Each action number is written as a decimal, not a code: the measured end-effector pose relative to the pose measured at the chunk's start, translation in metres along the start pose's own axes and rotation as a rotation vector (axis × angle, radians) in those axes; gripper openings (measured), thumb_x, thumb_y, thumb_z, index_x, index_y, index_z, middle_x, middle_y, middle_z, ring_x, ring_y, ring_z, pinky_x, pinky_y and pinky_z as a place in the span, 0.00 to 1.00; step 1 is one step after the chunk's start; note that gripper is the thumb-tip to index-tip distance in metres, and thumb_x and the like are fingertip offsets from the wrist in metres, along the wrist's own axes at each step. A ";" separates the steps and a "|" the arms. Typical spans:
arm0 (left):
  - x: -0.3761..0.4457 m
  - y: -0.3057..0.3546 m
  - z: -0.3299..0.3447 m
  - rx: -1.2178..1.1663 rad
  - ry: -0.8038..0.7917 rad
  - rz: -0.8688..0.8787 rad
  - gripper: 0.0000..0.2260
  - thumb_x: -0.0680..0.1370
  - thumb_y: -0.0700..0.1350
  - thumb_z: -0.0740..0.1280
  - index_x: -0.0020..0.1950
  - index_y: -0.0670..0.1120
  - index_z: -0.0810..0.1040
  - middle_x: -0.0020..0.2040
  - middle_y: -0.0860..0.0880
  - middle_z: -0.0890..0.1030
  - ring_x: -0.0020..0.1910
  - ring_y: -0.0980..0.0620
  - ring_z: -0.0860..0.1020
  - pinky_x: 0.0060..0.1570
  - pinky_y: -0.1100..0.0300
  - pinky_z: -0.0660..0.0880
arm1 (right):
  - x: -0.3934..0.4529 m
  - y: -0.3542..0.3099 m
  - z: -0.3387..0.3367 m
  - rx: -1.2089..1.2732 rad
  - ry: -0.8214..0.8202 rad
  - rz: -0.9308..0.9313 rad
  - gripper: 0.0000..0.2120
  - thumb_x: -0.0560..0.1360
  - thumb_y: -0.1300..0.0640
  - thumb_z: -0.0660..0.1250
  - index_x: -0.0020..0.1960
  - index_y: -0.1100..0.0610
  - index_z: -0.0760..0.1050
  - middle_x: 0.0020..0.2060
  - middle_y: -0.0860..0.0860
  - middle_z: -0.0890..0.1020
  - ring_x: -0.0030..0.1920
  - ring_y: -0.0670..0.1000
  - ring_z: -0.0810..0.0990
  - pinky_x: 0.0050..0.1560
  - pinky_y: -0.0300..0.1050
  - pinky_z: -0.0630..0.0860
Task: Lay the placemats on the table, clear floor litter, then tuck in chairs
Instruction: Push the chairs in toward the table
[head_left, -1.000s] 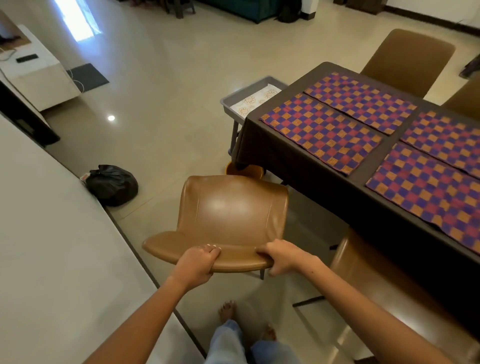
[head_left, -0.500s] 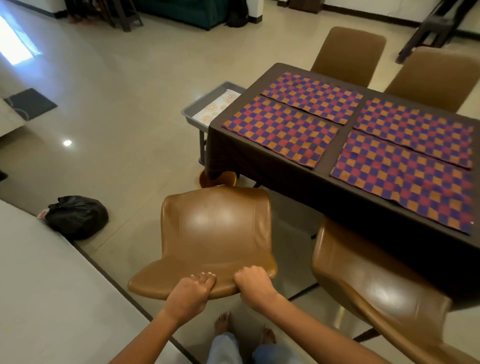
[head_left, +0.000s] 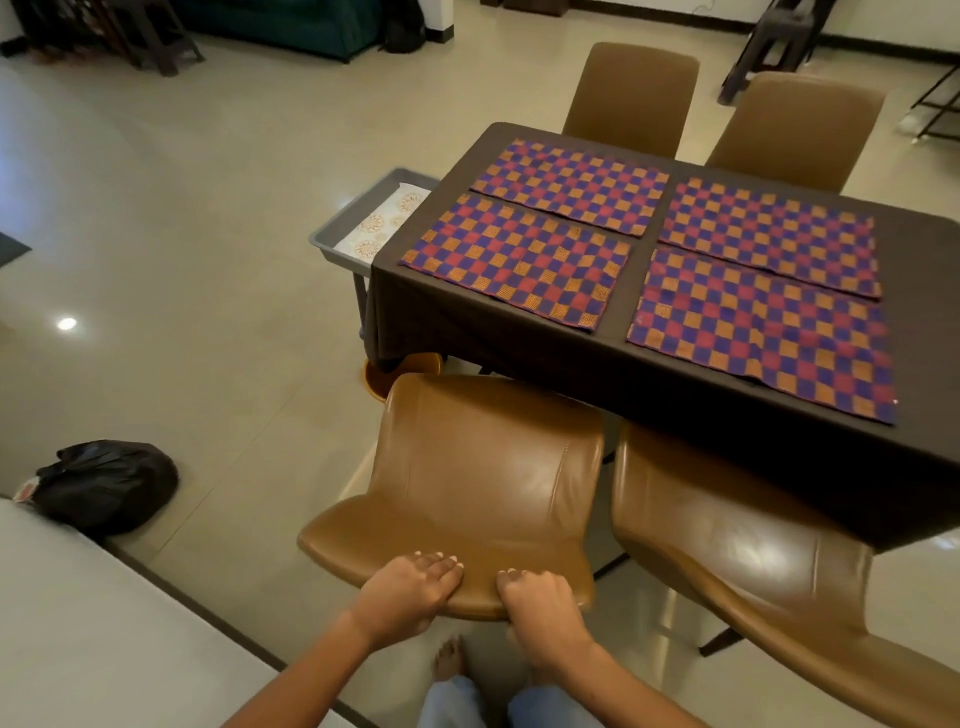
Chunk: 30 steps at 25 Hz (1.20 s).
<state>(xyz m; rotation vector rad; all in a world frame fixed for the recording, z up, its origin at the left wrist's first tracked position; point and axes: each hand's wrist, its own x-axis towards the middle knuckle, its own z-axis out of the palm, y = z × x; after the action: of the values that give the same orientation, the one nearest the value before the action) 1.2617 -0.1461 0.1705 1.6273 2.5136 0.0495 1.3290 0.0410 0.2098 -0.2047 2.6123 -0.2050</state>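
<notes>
A brown leather chair (head_left: 483, 478) stands in front of me, its seat edge at the dark-clothed table (head_left: 519, 343). My left hand (head_left: 408, 587) and my right hand (head_left: 540, 592) both grip the top edge of its backrest, fingers curled over it. Several checked purple, red and orange placemats (head_left: 519, 260) lie flat on the table. A second brown chair (head_left: 753, 566) stands just to the right, partly under the table. Two more chairs (head_left: 634, 93) are tucked in on the far side.
A tied black rubbish bag (head_left: 104, 483) lies on the floor at the left, beside a pale counter (head_left: 104, 649). A grey tray (head_left: 343, 234) with patterned paper stands on a stand at the table's left end. My bare feet show below the chair.
The chair has moved forward and right towards the table, closing up beside the second chair. Both hands stayed on its backrest and the view swung right.
</notes>
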 end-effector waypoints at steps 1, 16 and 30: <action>0.007 -0.007 -0.003 -0.001 -0.003 0.004 0.21 0.57 0.51 0.77 0.48 0.50 0.83 0.42 0.54 0.85 0.38 0.59 0.83 0.35 0.67 0.78 | 0.005 0.004 -0.002 -0.005 0.015 -0.005 0.13 0.75 0.63 0.58 0.58 0.60 0.72 0.56 0.58 0.79 0.54 0.62 0.78 0.49 0.52 0.73; 0.055 -0.094 -0.027 -0.039 -0.148 0.132 0.19 0.54 0.52 0.72 0.44 0.51 0.81 0.35 0.56 0.82 0.28 0.59 0.79 0.23 0.68 0.71 | 0.075 0.000 -0.036 0.111 0.115 0.368 0.11 0.65 0.56 0.64 0.48 0.53 0.77 0.46 0.51 0.83 0.47 0.56 0.81 0.44 0.45 0.74; 0.036 -0.123 -0.036 0.044 -0.245 0.184 0.19 0.47 0.55 0.72 0.36 0.53 0.79 0.28 0.57 0.78 0.24 0.61 0.76 0.19 0.69 0.65 | 0.082 -0.041 -0.022 0.108 0.146 0.447 0.21 0.66 0.53 0.62 0.58 0.52 0.75 0.51 0.53 0.82 0.52 0.58 0.80 0.50 0.48 0.75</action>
<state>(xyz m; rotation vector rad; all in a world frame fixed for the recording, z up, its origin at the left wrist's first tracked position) 1.1314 -0.1625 0.1890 1.7576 2.1954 -0.1762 1.2517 -0.0120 0.1972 0.4434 2.6993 -0.2066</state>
